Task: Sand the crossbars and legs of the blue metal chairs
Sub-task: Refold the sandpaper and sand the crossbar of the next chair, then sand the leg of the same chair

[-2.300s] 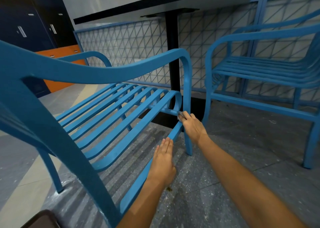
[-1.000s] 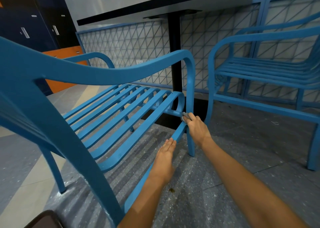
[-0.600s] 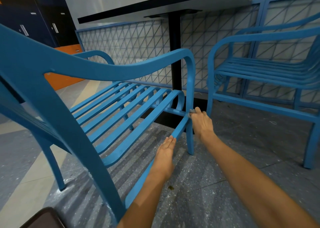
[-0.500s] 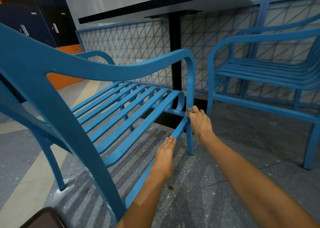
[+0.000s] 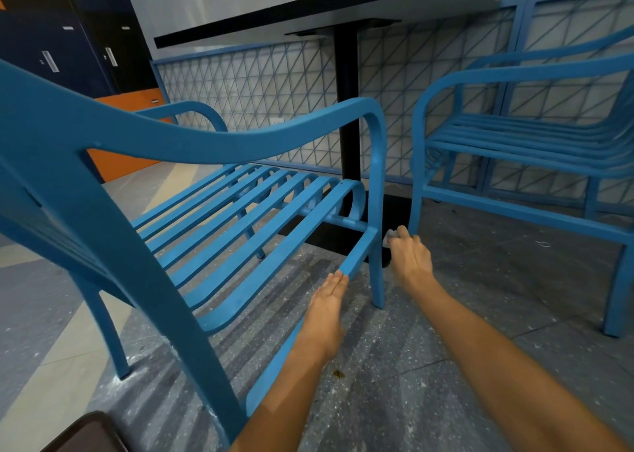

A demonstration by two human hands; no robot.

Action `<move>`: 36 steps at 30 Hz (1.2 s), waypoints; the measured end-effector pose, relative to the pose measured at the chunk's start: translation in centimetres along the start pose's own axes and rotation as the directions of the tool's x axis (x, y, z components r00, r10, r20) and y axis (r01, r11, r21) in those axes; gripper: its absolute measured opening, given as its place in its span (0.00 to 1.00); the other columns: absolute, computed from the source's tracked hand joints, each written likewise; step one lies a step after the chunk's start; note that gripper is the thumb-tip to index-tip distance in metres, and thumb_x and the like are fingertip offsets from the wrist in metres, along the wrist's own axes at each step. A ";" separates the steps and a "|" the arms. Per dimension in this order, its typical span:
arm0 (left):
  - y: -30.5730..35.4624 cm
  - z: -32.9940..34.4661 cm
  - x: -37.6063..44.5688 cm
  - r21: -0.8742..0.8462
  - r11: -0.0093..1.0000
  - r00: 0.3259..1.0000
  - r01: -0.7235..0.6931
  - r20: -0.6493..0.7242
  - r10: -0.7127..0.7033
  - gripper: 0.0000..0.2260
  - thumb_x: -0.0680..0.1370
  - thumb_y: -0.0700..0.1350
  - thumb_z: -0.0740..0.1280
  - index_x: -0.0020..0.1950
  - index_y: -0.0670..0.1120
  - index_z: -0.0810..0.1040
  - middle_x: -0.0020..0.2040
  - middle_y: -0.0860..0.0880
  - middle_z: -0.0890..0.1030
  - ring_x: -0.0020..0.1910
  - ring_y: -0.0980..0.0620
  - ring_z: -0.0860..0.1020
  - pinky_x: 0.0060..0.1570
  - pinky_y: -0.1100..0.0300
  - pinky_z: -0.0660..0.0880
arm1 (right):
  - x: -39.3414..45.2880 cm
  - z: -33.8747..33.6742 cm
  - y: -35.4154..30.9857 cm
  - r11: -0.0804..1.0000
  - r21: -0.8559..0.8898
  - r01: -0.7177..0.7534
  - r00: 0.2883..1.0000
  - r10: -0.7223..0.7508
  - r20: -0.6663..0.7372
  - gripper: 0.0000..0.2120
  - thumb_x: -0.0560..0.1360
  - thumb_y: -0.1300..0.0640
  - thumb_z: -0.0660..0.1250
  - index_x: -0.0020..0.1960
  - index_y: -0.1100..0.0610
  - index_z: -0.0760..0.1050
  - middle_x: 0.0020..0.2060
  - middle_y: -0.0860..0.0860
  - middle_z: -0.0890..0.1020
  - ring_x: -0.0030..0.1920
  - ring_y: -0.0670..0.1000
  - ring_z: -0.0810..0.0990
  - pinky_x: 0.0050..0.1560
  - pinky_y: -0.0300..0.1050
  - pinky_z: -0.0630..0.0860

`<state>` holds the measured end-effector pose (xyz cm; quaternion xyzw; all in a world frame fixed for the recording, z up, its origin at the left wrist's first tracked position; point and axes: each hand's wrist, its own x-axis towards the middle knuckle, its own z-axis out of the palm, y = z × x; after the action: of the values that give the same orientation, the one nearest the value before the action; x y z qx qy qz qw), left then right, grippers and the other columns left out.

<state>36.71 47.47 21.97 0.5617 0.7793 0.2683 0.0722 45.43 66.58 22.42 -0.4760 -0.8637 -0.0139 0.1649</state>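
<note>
A blue metal chair with a slatted seat fills the left and centre. Its low side crossbar runs toward me from the front right leg. My left hand lies flat along that crossbar with straight fingers, gripping nothing. My right hand is just right of the front leg, shut on a small pale piece of sandpaper that touches the leg's outer side. A second blue chair stands at the right.
A black table post and its base stand behind the near chair, under a grey tabletop. A blue lattice fence lines the back. The grey speckled floor is dusted with white specks. A dark object sits bottom left.
My right hand with the sandpaper has moved from the front crossbar's joint around to the outer right side of the front leg. My left hand has stayed on the side crossbar.
</note>
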 end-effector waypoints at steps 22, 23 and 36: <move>0.8 -0.3 -0.1 0.026 0.999 0.998 0.047 0.036 -0.048 0.37 0.73 0.22 0.57 0.79 0.45 0.55 0.80 0.50 0.52 0.78 0.55 0.49 0.68 0.71 0.40 | 0.1 -2.8 -1.6 0.974 0.122 0.189 0.982 -0.184 -0.050 0.15 0.77 0.64 0.64 0.63 0.56 0.74 0.56 0.54 0.71 0.51 0.57 0.78 0.45 0.49 0.77; 0.8 -0.5 0.1 0.037 0.999 0.998 0.037 0.051 -0.039 0.36 0.74 0.23 0.57 0.79 0.45 0.54 0.80 0.49 0.52 0.78 0.54 0.49 0.70 0.70 0.40 | -0.2 -3.4 -2.3 0.966 0.183 0.183 0.982 -0.173 -0.071 0.14 0.77 0.63 0.63 0.62 0.55 0.75 0.56 0.54 0.72 0.50 0.57 0.78 0.46 0.50 0.76; 4.3 -4.9 -4.0 -0.691 0.712 0.954 0.127 -0.110 -0.278 0.15 0.84 0.47 0.56 0.63 0.43 0.77 0.61 0.44 0.80 0.62 0.46 0.76 0.61 0.51 0.72 | -10.9 -8.0 -5.3 0.496 0.855 0.154 0.983 0.012 -0.184 0.10 0.68 0.58 0.74 0.49 0.52 0.84 0.48 0.45 0.84 0.51 0.40 0.80 0.54 0.36 0.77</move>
<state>39.73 43.12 27.47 0.3766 0.6883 0.5799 0.2195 48.57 53.34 27.48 -0.2906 -0.7564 0.3740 0.4511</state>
